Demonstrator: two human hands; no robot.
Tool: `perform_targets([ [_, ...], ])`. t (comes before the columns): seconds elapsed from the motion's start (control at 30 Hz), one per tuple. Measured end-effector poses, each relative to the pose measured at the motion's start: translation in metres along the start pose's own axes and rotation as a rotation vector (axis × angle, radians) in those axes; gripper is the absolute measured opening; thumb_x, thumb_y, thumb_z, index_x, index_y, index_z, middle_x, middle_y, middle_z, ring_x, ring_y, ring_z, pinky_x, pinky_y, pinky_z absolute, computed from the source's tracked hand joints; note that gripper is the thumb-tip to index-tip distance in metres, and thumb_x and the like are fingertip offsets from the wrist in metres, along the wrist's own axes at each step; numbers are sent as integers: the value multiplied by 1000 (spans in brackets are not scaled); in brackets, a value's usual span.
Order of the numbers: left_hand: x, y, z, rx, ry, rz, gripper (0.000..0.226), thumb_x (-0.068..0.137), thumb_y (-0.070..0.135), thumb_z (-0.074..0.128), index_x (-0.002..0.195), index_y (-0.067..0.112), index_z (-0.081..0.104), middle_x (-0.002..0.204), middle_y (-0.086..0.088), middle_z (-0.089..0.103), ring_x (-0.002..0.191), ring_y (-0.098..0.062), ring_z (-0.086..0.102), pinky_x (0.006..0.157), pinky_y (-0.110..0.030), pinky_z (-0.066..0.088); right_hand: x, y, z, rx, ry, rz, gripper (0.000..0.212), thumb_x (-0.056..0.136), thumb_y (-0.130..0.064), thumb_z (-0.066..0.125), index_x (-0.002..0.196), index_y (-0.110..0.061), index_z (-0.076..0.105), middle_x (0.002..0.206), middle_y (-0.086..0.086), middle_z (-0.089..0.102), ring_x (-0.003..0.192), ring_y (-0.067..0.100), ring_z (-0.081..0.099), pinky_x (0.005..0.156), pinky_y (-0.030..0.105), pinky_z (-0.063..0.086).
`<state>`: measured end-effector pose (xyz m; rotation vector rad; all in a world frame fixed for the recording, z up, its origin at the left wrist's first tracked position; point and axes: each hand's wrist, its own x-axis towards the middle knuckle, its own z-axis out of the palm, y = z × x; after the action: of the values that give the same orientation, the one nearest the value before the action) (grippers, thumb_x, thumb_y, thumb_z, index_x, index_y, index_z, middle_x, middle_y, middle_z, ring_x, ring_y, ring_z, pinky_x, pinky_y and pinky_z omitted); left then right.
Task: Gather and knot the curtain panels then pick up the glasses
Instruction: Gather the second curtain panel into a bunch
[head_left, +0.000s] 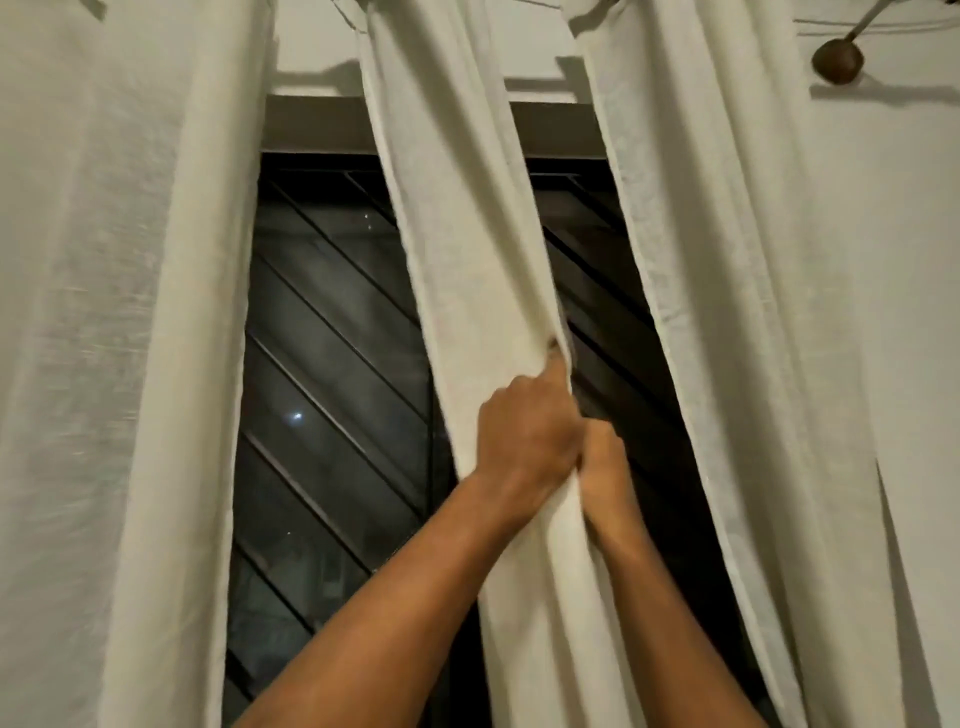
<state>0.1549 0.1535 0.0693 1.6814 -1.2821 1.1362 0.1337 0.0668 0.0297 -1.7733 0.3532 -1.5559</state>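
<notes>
Cream cloth fills the near view. The middle panel (467, 234) hangs down between two bare forearms, and both grips are clenched on it at about the same height. The left grip (524, 434) comes in from the left and wraps the bunched cloth, with one finger (555, 366) reaching up along the panel's right edge. The right grip (605, 465) presses against it from the other side. Its fingers are mostly hidden behind the cloth, but it appears to hold the same bunch.

The panel's long axis runs from the top down to the grips, leaning a little rightward, then falls on out of view below. The gathering looks begun and the knot not yet made.

The right panel (753, 312) hangs near, just across a narrow gap on the right grip's side, so that grip is the better placed to draw it in. The left panel (130, 364) lies well apart, across the open stretch of window (337, 338), and would be a longer reach for the left grip.

Behind the cloth, the window's dark glass shows slanted bars. Farthest up, a brown finial (837, 61) stands out from the pale wall (909, 208).

No glasses are in view, and nothing carries readable writing.
</notes>
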Motion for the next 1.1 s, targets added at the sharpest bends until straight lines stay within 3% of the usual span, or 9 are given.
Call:
perform_targets([
  [0.17,-55,-99,-18,-28,96,-275,62,91,50,15,150,31,14,96,-9,67,87,-31,64,83,-45,51,-28,-22,50,-163,-69,-66,27,94,-34,49,94,-15,68,92,4,67,85,24,63,76,38,54],
  [0.27,-60,-129,-29,-14,163,-284,41,100,38,28,139,27,33,95,-6,68,82,-27,65,79,-45,53,-43,-36,77,-137,-98,-143,24,95,-30,49,97,-16,67,94,3,69,88,24,64,78,40,54],
  [0.33,-59,-134,-31,-40,208,-278,26,100,35,33,113,23,52,91,-1,67,79,-22,64,75,-42,53,-54,-44,92,-144,-120,-209,25,95,-30,46,106,-20,66,100,3,69,92,26,64,81,40,53],
  [0.43,-61,-135,-35,-266,246,-338,24,99,37,39,94,22,57,95,4,60,84,-13,59,76,-31,49,-64,-55,103,-165,-138,-271,33,97,-40,41,120,-26,58,108,2,68,98,26,63,84,40,52],
  [0.63,-69,-134,-44,-982,57,-457,34,85,53,49,109,30,44,110,8,60,96,-1,63,77,-17,52,-71,-53,112,-216,-365,-300,36,96,-24,41,130,-32,51,117,-3,66,105,17,63,89,37,53],
  [0.77,-74,-147,-38,-993,27,-453,64,78,47,70,129,36,33,121,12,55,108,-4,58,90,-25,51,-78,-44,102,-134,-716,-139,60,82,-6,56,139,-21,44,126,-2,60,111,14,58,88,25,52],
  [0.87,-77,-155,-34,-916,25,-475,72,80,30,73,136,34,28,122,11,53,106,-6,57,88,-28,53,-71,-41,88,-81,-873,-73,51,76,-2,58,124,-20,56,112,-11,61,106,7,58,84,19,49],
  [0.97,-78,-158,-30,-824,79,-475,72,84,25,70,141,31,25,122,10,51,106,-7,54,87,-27,48,-61,-35,88,-37,-642,-47,37,76,2,53,97,-19,74,96,-6,72,97,11,65,86,27,52],
  [1.1,-85,-153,-20,-708,53,-436,69,86,23,65,139,40,23,120,13,51,106,-9,54,90,-30,49,-51,-27,102,96,-102,-65,23,91,-14,55,105,-21,72,101,-8,70,100,9,64,90,31,52],
])
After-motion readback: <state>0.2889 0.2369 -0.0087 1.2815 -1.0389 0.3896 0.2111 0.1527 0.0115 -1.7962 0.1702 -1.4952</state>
